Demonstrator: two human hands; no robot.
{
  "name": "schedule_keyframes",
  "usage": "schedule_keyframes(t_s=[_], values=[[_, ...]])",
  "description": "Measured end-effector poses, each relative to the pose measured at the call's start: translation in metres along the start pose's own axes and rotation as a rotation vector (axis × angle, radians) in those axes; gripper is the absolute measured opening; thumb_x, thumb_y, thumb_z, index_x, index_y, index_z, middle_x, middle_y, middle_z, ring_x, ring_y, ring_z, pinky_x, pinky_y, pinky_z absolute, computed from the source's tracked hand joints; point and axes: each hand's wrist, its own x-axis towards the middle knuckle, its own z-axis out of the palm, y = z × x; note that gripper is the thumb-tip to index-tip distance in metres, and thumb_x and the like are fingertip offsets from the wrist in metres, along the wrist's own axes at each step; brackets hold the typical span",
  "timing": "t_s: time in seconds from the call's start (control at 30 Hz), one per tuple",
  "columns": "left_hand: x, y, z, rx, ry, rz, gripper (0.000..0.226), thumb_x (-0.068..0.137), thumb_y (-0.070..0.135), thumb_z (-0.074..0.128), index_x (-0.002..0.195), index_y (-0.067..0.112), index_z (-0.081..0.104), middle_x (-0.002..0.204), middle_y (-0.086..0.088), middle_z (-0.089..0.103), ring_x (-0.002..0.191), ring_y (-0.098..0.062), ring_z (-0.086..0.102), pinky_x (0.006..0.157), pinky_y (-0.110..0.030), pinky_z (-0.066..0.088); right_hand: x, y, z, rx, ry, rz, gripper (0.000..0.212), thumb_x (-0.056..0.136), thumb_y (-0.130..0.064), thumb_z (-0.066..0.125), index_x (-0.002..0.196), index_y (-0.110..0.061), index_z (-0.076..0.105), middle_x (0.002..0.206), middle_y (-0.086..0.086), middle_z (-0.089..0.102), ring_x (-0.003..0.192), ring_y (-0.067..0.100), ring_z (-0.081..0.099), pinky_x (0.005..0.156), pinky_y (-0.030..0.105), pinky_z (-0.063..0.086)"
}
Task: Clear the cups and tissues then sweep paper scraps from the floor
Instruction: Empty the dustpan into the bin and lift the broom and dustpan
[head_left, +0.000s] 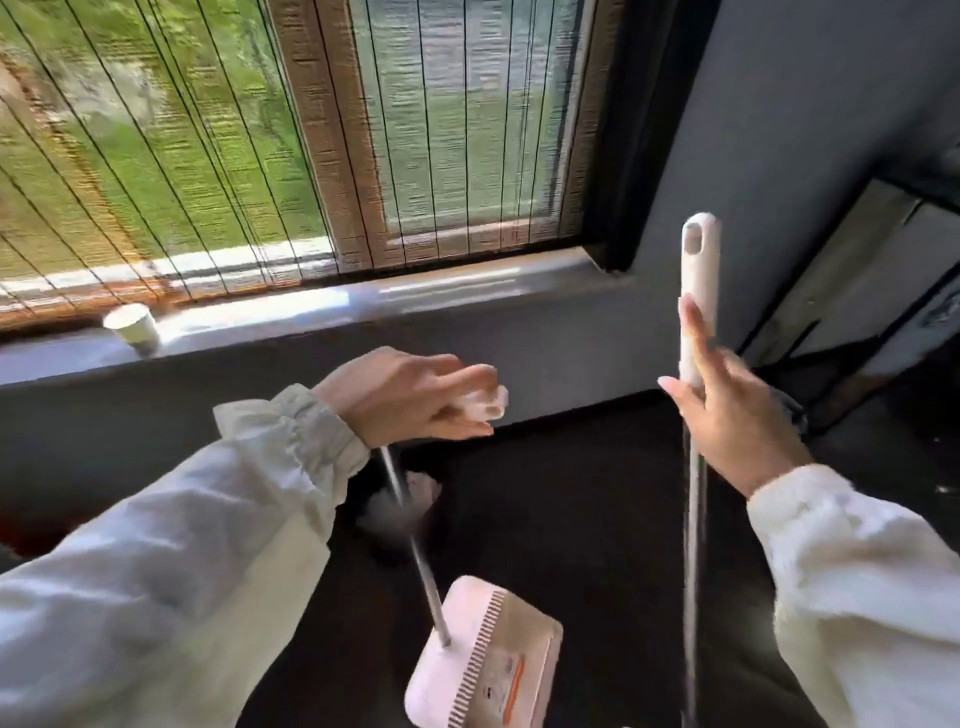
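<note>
- The paper cup stands upright on the window sill at its left end, not yet cleared.
- Below the sill's middle, the left hand has its fingers curled round a small white lump, probably a tissue, bunched to carry away.
- The dustpan rests on the floor under that hand. Its rod rises toward the wrist, but whether the hand holds it is hidden.
- Right of the sill's end, the right hand grips the broom handle loosely with one finger laid along it, keeping it upright and ready for sweeping.
</note>
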Motion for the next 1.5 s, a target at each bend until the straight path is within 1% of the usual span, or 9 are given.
schedule_keyframes(t_s=[0.23,0.37,0.43,0.53,0.7,0.83,1.0,1.37,1.5], values=[[0.058,-0.04,0.068,-0.156,-0.271,-0.068,0.049,0.091,0.054,0.039,0.129,0.025,0.049,0.11,0.0,0.058,0.096,-0.022,0.06,0.071,-0.034,0.047,0.029,0.036,0.012,0.138,-0.298,0.209,0.089,0.093,-0.015,0.054,0.134,-0.07,-0.002,0.089,0.011,0.059,0.078,0.026,0.063,0.086,0.041,0.048],[0.082,-0.071,0.094,-0.224,-0.314,-0.086,0.04,0.094,0.042,0.05,0.126,0.02,0.053,0.11,-0.002,0.058,0.096,-0.023,0.06,0.074,-0.038,0.051,0.065,0.049,0.04,0.112,-0.314,0.101,0.09,0.092,-0.014,0.055,0.134,-0.069,-0.002,0.082,-0.002,0.06,0.066,-0.007,0.056,0.069,0.005,0.035],[0.091,-0.089,0.108,-0.196,-0.36,-0.107,0.039,0.094,0.04,0.049,0.126,0.019,0.054,0.113,-0.002,0.058,0.101,-0.023,0.058,0.081,-0.04,0.049,0.085,0.054,0.061,0.188,-0.335,0.064,0.088,0.092,-0.012,0.054,0.134,-0.07,0.002,0.078,-0.006,0.058,0.07,-0.01,0.057,0.07,-0.001,0.036],[0.101,-0.115,0.131,-0.167,-0.445,-0.138,0.037,0.095,0.039,0.048,0.127,0.02,0.053,0.117,0.0,0.058,0.109,-0.02,0.055,0.093,-0.04,0.043,0.112,0.057,0.095,0.318,-0.391,0.074,0.085,0.095,-0.01,0.05,0.131,-0.073,0.006,0.081,0.002,0.058,0.076,0.009,0.062,0.083,0.023,0.045],[0.115,-0.16,0.162,-0.35,-0.488,-0.282,0.036,0.092,0.03,0.058,0.125,0.017,0.059,0.122,-0.002,0.062,0.115,-0.02,0.055,0.099,-0.035,0.036,0.148,0.064,0.157,0.398,-0.443,0.071,0.081,0.095,-0.008,0.048,0.129,-0.073,0.013,0.083,0.004,0.055,0.074,0.006,0.059,0.072,-0.001,0.04],[0.135,-0.209,0.19,-0.376,-0.541,-0.392,0.042,0.088,0.03,0.064,0.127,0.018,0.059,0.126,0.001,0.061,0.117,-0.019,0.053,0.1,-0.023,0.031,0.178,0.064,0.212,0.395,-0.537,0.077,0.076,0.096,-0.01,0.048,0.132,-0.068,0.015,0.083,0.001,0.053,0.076,0.007,0.059,0.08,0.018,0.045],[0.146,-0.257,0.237,-0.468,-0.584,-0.509,0.029,0.084,0.033,0.067,0.112,0.029,0.068,0.119,0.013,0.063,0.12,-0.01,0.047,0.114,-0.047,0.008,0.209,0.068,0.288,0.389,-0.621,0.106,0.074,0.096,-0.01,0.048,0.133,-0.064,0.013,0.083,-0.004,0.051,0.078,0.007,0.058,0.082,0.024,0.046],[0.145,-0.317,0.329,-0.593,-0.45,-0.452,0.027,0.088,0.03,0.064,0.111,0.016,0.067,0.113,0.001,0.064,0.114,-0.018,0.05,0.104,-0.034,0.017,0.236,0.093,0.43,0.412,-0.715,0.169,0.07,0.094,-0.007,0.047,0.129,-0.062,0.021,0.083,-0.006,0.053,0.08,0.009,0.06,0.083,0.029,0.052],[0.144,-0.337,0.33,-0.63,-0.457,-0.42,0.03,0.085,0.027,0.068,0.115,0.023,0.068,0.103,0.009,0.061,0.11,-0.016,0.05,0.107,-0.044,0.023,0.248,0.099,0.453,0.381,-0.754,0.099,0.088,0.097,-0.011,0.046,0.133,-0.07,-0.008,0.091,-0.006,0.054,0.081,0.003,0.059,0.082,0.024,0.043]])
